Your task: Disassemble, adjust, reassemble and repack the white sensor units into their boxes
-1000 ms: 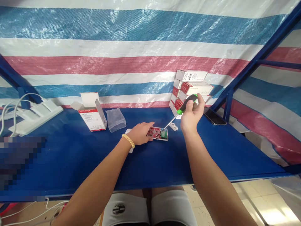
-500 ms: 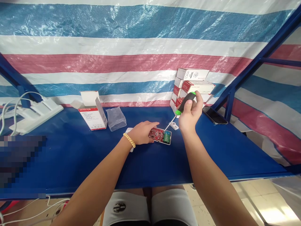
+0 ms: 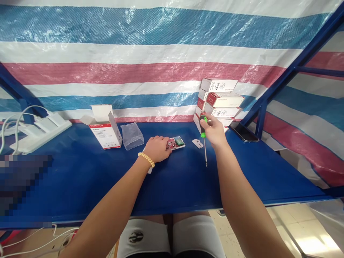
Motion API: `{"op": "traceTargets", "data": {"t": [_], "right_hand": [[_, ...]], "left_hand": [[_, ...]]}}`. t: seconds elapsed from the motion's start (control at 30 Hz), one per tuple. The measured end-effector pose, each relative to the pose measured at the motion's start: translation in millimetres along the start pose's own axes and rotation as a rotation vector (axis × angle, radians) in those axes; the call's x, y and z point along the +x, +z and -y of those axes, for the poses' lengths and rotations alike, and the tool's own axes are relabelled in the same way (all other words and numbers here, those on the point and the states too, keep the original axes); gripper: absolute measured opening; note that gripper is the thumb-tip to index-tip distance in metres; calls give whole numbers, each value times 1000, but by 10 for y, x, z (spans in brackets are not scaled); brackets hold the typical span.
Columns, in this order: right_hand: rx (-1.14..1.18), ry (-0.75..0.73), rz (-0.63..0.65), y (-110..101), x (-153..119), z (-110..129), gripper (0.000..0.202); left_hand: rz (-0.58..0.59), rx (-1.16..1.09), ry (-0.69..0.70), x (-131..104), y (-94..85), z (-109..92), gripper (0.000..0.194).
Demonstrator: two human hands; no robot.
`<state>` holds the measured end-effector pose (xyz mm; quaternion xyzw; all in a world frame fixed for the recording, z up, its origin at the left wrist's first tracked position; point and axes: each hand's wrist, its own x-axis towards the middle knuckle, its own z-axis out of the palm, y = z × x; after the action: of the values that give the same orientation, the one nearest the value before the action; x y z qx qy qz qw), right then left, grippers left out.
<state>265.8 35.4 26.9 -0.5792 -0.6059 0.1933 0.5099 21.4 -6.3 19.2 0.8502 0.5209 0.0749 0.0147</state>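
My left hand (image 3: 158,148) grips the left end of a white detector with a red circuit board (image 3: 172,143) and a green battery at its right end. The hand hides the rest of the board. Under my left wrist a white plastic piece (image 3: 150,171) shows only in part. To the right, my right hand (image 3: 215,132) is closed round the black and green handle of a screwdriver (image 3: 205,149). Its metal shaft points down, with the tip apart from the detector. A small white plastic bracket (image 3: 197,143) lies between the detector and the screwdriver.
An open detector box (image 3: 107,137) stands at the back left beside a clear plastic bag (image 3: 131,136). Stacked boxes (image 3: 223,100) and a phone (image 3: 244,132) are at the back right. A power strip (image 3: 43,132) with white cables lies far left on the blue table (image 3: 172,193).
My right hand has lowered and turned the screwdriver, taking its tip off the circuit board. The detector has turned and shifted left and up under my left hand.
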Motion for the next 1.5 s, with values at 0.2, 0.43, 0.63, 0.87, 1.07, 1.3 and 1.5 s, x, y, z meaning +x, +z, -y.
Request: {"op": "traceTargets", "data": {"t": [0.2, 0.43, 0.63, 0.87, 1.07, 1.3, 1.5], "right_hand": [[-296, 15, 352, 88, -136, 143, 51], [-564, -26, 500, 240, -252, 233, 44], [-753, 43, 450, 274, -240, 256, 40], [-839, 83, 409, 340, -262, 279, 33], [-756, 33, 284, 342, -269, 317, 41], [-255, -361, 442, 362, -363, 400, 68], [-162, -426, 542, 412, -399, 437, 61]], "left_hand": [[-27, -7, -111, 7, -15, 50, 45], [-72, -8, -268, -59, -203, 81, 64], [158, 40, -417, -160, -394, 145, 74], [393, 33, -411, -196, -409, 222, 87], [163, 81, -473, -175, -491, 178, 68], [-139, -104, -87, -67, -348, 192, 55], [-255, -177, 142, -24, -170, 123, 49]]}}
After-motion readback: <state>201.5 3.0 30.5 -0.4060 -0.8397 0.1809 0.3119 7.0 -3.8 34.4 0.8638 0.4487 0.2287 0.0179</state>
